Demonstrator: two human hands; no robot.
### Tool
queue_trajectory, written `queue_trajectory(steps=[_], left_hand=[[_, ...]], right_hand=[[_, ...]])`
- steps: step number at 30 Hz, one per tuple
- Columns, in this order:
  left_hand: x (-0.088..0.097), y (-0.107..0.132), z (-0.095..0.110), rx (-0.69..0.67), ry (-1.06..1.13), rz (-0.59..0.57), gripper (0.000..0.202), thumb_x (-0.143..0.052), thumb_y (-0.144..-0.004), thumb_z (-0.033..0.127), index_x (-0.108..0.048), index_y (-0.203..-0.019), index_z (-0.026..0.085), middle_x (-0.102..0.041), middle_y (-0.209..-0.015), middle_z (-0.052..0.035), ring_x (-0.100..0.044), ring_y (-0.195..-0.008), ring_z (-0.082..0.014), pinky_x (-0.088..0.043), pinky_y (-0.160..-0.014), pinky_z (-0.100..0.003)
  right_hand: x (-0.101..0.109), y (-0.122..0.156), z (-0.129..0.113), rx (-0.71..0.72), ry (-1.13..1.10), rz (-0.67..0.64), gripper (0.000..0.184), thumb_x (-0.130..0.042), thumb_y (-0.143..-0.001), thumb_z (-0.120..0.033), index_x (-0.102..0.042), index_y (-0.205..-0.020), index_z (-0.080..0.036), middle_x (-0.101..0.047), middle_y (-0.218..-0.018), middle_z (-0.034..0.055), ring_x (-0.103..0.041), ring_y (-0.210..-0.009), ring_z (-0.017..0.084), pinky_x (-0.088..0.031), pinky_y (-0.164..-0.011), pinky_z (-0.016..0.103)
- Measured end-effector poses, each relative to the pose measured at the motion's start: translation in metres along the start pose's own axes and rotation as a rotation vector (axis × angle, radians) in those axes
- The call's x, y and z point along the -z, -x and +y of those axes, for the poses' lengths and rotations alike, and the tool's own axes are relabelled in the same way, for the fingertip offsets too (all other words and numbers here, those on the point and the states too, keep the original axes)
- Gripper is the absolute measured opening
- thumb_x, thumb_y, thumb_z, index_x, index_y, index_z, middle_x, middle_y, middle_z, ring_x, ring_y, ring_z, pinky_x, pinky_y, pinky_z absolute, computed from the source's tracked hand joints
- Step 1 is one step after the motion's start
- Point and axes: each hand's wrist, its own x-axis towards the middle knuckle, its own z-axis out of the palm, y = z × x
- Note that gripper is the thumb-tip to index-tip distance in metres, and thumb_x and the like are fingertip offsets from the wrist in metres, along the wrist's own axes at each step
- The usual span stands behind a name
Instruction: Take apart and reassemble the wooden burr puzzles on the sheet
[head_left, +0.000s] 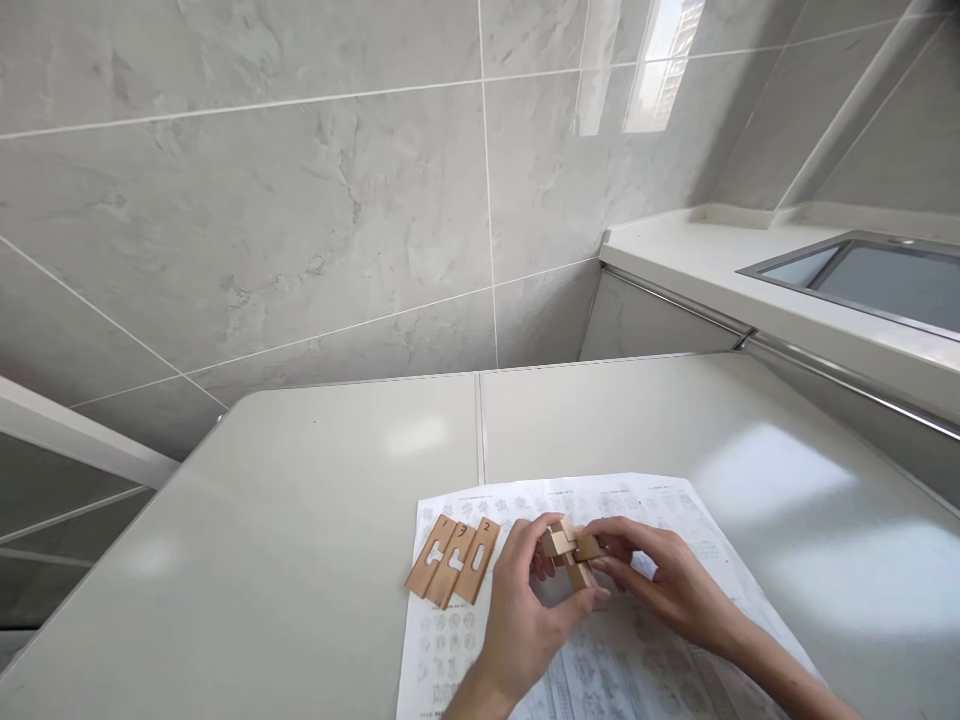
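Between both hands is a wooden burr puzzle (571,547) of interlocked blocks, held just above a printed paper sheet. My left hand (525,600) is closed around it from the left, with the thumb below and the index finger on top. From the right, my right hand (649,570) pinches a block of the same puzzle between thumb and fingers. Some of the puzzle's blocks are hidden behind the fingers. Left of my left hand lie three flat wooden plates (453,562) with cut-out slots, marked 1, 3 and 2, overlapping one another on the paper.
The instruction sheet (540,492), printed with small puzzle drawings, lies under the hands on a glossy white table (337,520) with a seam down its middle. A grey tiled wall (300,220) stands behind it. On the right is a white counter (705,255) with a sink (877,275).
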Motion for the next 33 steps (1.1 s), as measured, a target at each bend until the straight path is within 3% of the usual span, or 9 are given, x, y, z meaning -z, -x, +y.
queue_trajectory(steps=[9, 14, 20, 26, 33], left_hand=[[0.002, -0.001, -0.005, -0.014, -0.029, -0.026, 0.063, -0.095, -0.080, 0.055, -0.073, -0.136, 0.036, -0.067, -0.121, -0.0079, -0.064, -0.094, -0.0255, -0.058, -0.080, -0.036], [0.003, -0.003, -0.006, -0.020, -0.027, -0.065, 0.061, -0.094, -0.082, 0.051, -0.071, -0.136, 0.033, -0.072, -0.117, -0.0075, -0.066, -0.096, -0.0262, -0.057, -0.081, -0.035], [0.003, -0.002, -0.002, -0.003, -0.007, -0.072, 0.064, -0.096, -0.080, 0.046, -0.070, -0.136, 0.031, -0.075, -0.118, -0.0067, -0.068, -0.098, -0.0259, -0.058, -0.086, -0.036], [0.006, -0.003, -0.005, 0.067, 0.138, -0.057, 0.069, -0.095, -0.080, 0.050, -0.068, -0.140, 0.028, -0.074, -0.111, -0.0074, -0.065, -0.095, -0.0254, -0.056, -0.089, -0.038], [0.010, -0.006, -0.006, 0.117, 0.280, -0.134, 0.076, -0.098, -0.078, 0.044, -0.065, -0.143, 0.024, -0.071, -0.109, -0.0068, -0.063, -0.091, -0.0211, -0.055, -0.089, -0.035]], right_hand=[[-0.002, 0.004, 0.003, -0.010, -0.048, -0.052, 0.020, -0.057, -0.109, -0.029, -0.072, -0.121, -0.027, -0.073, -0.080, 0.0015, -0.065, -0.068, 0.021, -0.050, -0.060, 0.031], [-0.004, 0.005, 0.000, -0.002, -0.077, -0.072, 0.019, -0.057, -0.109, -0.026, -0.070, -0.122, -0.028, -0.075, -0.085, 0.0006, -0.067, -0.068, 0.020, -0.052, -0.063, 0.030], [-0.005, 0.005, 0.004, 0.021, -0.108, -0.023, 0.018, -0.061, -0.110, -0.038, -0.073, -0.120, -0.029, -0.078, -0.090, 0.0024, -0.069, -0.071, 0.020, -0.056, -0.069, 0.032], [-0.009, 0.004, 0.011, -0.123, -0.233, -0.024, 0.036, -0.044, -0.117, -0.050, -0.062, -0.136, -0.025, -0.071, -0.076, -0.0008, -0.064, -0.060, 0.019, -0.052, -0.059, 0.030], [-0.013, 0.000, 0.002, -0.175, -0.257, -0.130, 0.039, -0.037, -0.117, -0.056, -0.060, -0.124, -0.025, -0.070, -0.084, 0.0016, -0.064, -0.068, 0.021, -0.051, -0.068, 0.034]])
